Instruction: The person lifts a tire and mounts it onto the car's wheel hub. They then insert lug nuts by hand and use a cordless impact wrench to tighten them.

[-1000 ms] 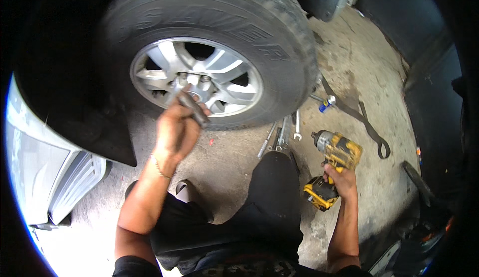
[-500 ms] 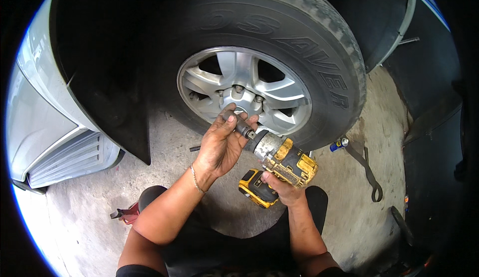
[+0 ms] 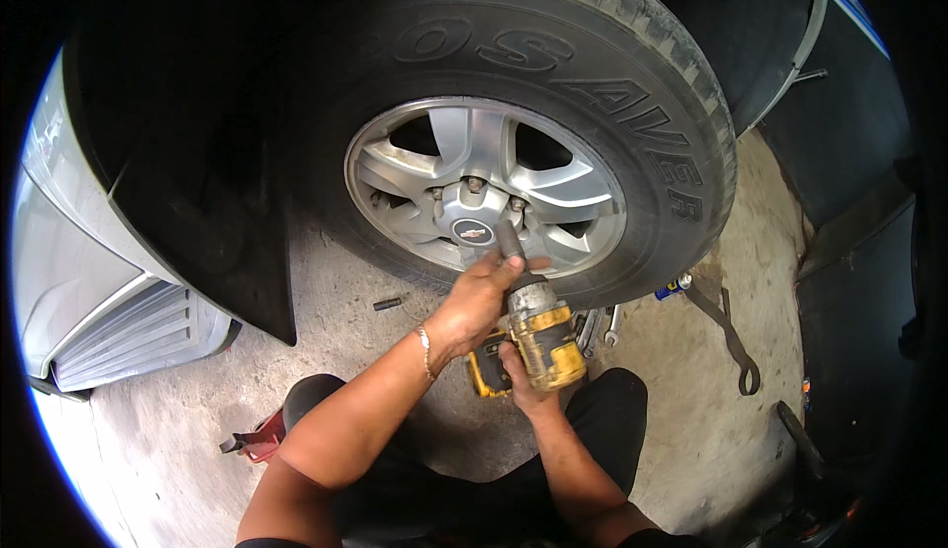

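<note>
My right hand (image 3: 525, 382) is wrapped round the grip of a yellow and black cordless impact wrench (image 3: 549, 339), its battery on the left side. A long dark socket (image 3: 510, 240) points from its nose toward the wheel. My left hand (image 3: 478, 303) closes its fingers round that socket near the tool's nose. Before me stands a silver alloy wheel (image 3: 469, 138) in a black tire (image 3: 617, 79). Several lug nuts (image 3: 475, 185) sit around its centre cap (image 3: 472, 233). The socket's tip is in front of the hub's lower right; whether it touches a nut I cannot tell.
A dark loose socket (image 3: 387, 304) lies on the concrete floor, with wrenches (image 3: 613, 327) below the tire. Right of them are a blue and yellow can (image 3: 672, 286) and a black strap (image 3: 729, 339). A red tool (image 3: 261, 439) lies by my left knee. A mud flap (image 3: 267, 291) hangs at left.
The impact wrench has swung more upright and moved left, its socket now pointing up at the hub. My left hand has shifted down and right along the socket. The wrenches on the floor have come into sight.
</note>
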Demonstrator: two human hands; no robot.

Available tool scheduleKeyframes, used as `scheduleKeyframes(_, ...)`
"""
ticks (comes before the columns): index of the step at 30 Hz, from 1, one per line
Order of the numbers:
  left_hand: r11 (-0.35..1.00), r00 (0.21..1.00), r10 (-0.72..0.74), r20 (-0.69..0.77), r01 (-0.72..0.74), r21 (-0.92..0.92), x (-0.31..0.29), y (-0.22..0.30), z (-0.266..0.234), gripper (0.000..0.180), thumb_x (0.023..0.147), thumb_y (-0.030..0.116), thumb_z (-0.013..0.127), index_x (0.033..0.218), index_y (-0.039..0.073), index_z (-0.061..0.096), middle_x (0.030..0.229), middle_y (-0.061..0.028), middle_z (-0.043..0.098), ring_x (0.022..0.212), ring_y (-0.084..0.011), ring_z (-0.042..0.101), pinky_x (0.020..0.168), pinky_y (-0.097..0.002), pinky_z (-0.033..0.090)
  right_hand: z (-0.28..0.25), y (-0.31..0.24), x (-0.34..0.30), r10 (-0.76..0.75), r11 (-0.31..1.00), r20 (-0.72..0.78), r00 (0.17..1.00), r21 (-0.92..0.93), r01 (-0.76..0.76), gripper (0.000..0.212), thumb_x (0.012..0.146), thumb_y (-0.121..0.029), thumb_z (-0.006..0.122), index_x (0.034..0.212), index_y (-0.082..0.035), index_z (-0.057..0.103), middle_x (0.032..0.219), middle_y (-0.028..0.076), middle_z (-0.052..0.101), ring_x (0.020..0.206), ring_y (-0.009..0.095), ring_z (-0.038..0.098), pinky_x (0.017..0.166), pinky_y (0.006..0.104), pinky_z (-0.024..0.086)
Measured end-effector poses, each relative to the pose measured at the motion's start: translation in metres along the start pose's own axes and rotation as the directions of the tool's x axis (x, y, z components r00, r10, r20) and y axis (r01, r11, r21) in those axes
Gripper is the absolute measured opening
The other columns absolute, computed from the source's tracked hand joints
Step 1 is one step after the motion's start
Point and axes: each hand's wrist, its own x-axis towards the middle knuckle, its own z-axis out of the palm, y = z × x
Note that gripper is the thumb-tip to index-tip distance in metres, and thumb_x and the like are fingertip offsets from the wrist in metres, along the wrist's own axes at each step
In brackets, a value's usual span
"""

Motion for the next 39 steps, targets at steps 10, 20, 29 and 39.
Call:
scheduleKeyframes(10, 0.989, 0.988, -0.146, 0.057, 0.144, 0.032, 0.051, 0.000, -0.026, 0.043, 0.112, 0.029, 0.038, 0.141, -0.002, 0.044, 0.133, -0.0182, 0.065, 0.109, -0.0247, 0.068, 0.095, -0.0394, 0.059, 0.010, 0.020, 0.046, -0.212, 0.906, -0.121, 0.970, -0.397, 0.149, 0.086, 0.077, -0.014, 0.084, 0.149, -0.002, 0.038, 0.140, 0.020, 0.052, 0.131, 0.035, 0.054, 0.111, 0.0427, 0.043)
scheduleKeyframes(20, 0.974, 0.968, -0.216, -0.123, 0.224, 0.047, 0.050, 0.002, -0.037, 0.049, 0.100, 0.050, 0.061, 0.112, 0.003, 0.061, 0.096, -0.0082, 0.069, 0.079, -0.0192, 0.070, 0.074, -0.0353, 0.060, 0.045, 0.028, 0.056, -0.192, 0.935, -0.206, 0.960, -0.335, 0.115, 0.090, 0.077, -0.018, 0.084, 0.149, -0.004, 0.033, 0.139, 0.017, 0.049, 0.128, 0.029, 0.053, 0.110, 0.0415, 0.042)
scheduleKeyframes(29, 0.975, 0.898, -0.058, -0.435, -0.043, -0.219, 0.053, 0.018, -0.055, 0.105, 0.085, 0.083, 0.056, 0.153, 0.006, 0.034, 0.146, -0.0211, 0.047, 0.135, -0.0330, 0.048, 0.113, -0.0537, 0.041, 0.058, 0.035, 0.062, -0.205, 0.956, -0.239, 0.949, -0.256, 0.142, 0.092, 0.078, -0.011, 0.086, 0.149, -0.003, 0.029, 0.134, 0.017, 0.052, 0.121, 0.026, 0.059, 0.105, 0.0401, 0.047)
scheduleKeyframes(39, 0.952, 0.925, 0.040, -0.377, -0.150, -0.267, 0.078, 0.028, -0.061, 0.106, 0.090, 0.088, 0.035, 0.157, 0.006, 0.031, 0.152, -0.0177, 0.044, 0.142, -0.0353, 0.042, 0.118, -0.0547, 0.032, 0.060, 0.042, 0.064, -0.194, 0.977, -0.249, 0.949, -0.132, 0.166, 0.083, 0.083, -0.003, 0.082, 0.148, -0.008, 0.029, 0.129, 0.015, 0.055, 0.111, 0.023, 0.064, 0.094, 0.0372, 0.056)
